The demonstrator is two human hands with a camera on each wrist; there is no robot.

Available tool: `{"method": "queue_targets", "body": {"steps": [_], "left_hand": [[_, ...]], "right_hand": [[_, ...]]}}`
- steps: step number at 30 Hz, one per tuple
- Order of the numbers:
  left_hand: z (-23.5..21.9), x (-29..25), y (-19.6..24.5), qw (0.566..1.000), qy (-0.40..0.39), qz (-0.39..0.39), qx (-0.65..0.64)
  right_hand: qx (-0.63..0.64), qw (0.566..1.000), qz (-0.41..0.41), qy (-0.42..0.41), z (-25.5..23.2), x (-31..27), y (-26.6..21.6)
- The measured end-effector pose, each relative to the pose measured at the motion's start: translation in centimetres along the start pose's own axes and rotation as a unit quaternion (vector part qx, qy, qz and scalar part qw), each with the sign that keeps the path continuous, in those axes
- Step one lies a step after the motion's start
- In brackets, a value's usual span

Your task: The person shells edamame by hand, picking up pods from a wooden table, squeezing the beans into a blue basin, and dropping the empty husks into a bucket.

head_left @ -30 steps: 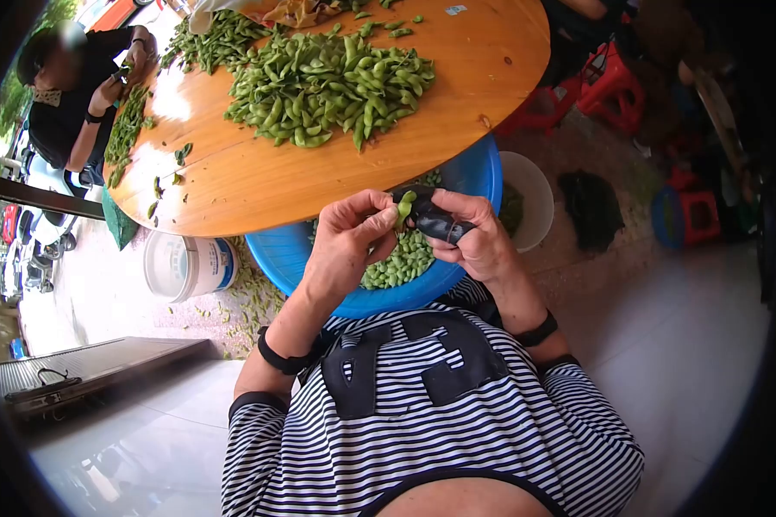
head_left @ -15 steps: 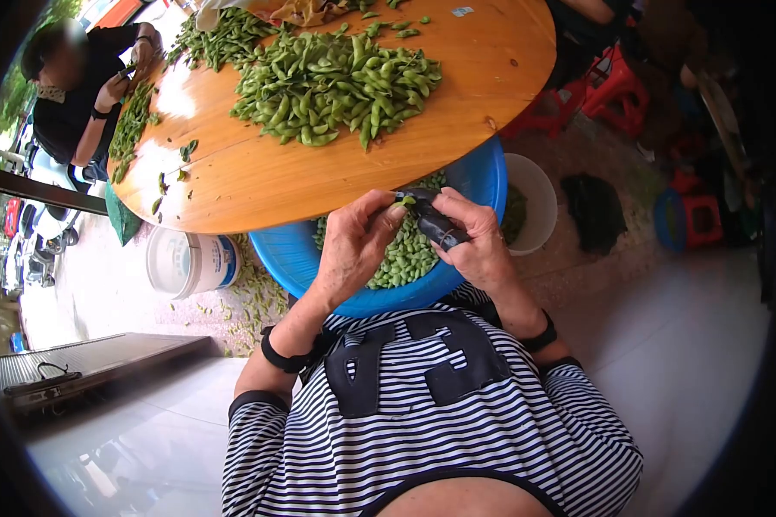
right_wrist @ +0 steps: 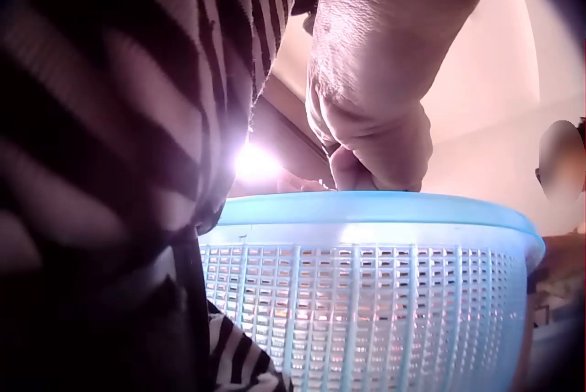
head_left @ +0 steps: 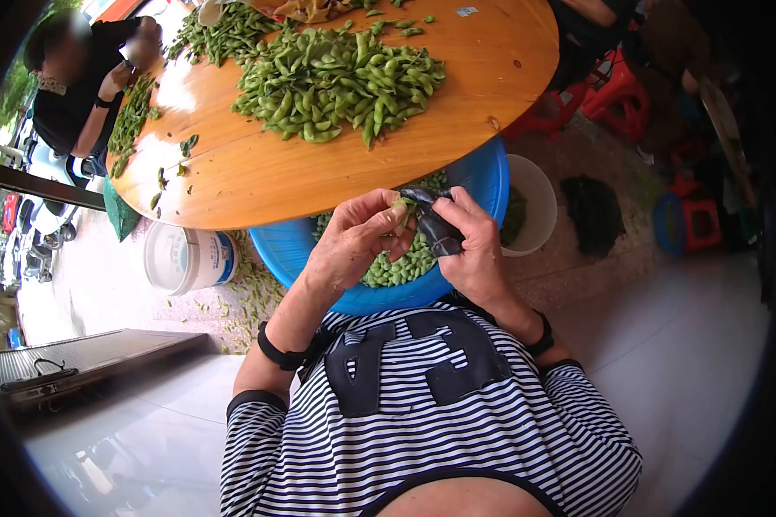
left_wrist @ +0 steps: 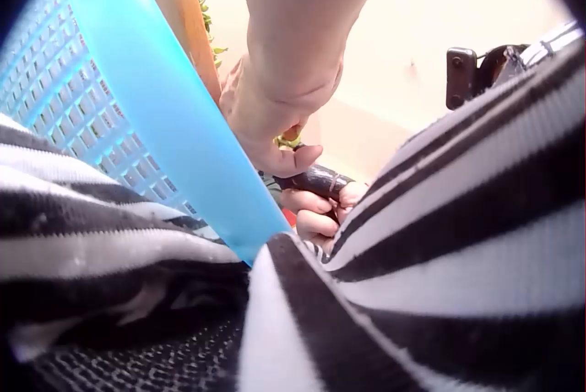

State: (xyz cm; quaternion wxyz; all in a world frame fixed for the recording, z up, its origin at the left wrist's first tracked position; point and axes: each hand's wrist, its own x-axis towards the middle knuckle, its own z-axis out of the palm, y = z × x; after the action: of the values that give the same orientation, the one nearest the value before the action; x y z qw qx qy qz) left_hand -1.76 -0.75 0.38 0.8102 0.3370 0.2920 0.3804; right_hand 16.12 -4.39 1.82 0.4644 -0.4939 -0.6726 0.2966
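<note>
Over a blue plastic basket (head_left: 278, 263) of shelled green beans (head_left: 395, 269), both hands work close together. My left hand (head_left: 347, 241) pinches a green bean pod (head_left: 404, 205) between thumb and forefinger; only a small part of the pod shows. My right hand (head_left: 477, 246) grips a black hand tool (head_left: 441, 231) with a smooth, wrapped-looking surface, its far end right at the pod. In the left wrist view the black tool (left_wrist: 320, 178) lies just beyond the left fingertips. The basket's rim (right_wrist: 366, 209) hides the right fingertips in the right wrist view.
A wooden table (head_left: 310, 181) overhangs the basket, with a heap of bean pods (head_left: 336, 86) on it. White buckets stand at left (head_left: 185, 258) and right (head_left: 535, 207). Another person (head_left: 78, 95) sits at the table's left. Red stools (head_left: 616, 95) are at the right.
The right hand has turned and the black tool now points more steeply down. Less of the pod shows at the left fingertips, and the left hand's other fingers have spread a little.
</note>
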Motion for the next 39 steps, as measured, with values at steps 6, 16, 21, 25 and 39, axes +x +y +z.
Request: {"method": "queue_targets", "body": {"steps": [6, 16, 21, 25, 39], "left_hand": [[0.2, 0.0, -0.1, 1.0, -0.015, 0.017, 0.017], [0.1, 0.5, -1.0, 0.996, -0.003, 0.03, -0.078], [-0.2, 0.6, -1.2, 0.993, -0.021, 0.023, -0.115], [-0.4, 0.8, -1.7, 0.991, -0.008, 0.015, -0.136], [0.2, -2.6, 5.0, 0.83, -0.188, 0.062, 0.522]], "right_hand": [[0.047, 0.998, 0.031, -0.013, -0.1, 0.1, 0.3], [-0.026, 0.999, -0.024, 0.004, 0.2, 0.1, -0.3], [0.017, 1.0, 0.004, -0.007, 0.0, 0.3, 0.0], [0.011, 1.0, 0.002, -0.019, 0.0, 0.3, 0.4], [-0.266, 0.951, -0.022, 0.158, -9.3, 0.3, 4.0]]}}
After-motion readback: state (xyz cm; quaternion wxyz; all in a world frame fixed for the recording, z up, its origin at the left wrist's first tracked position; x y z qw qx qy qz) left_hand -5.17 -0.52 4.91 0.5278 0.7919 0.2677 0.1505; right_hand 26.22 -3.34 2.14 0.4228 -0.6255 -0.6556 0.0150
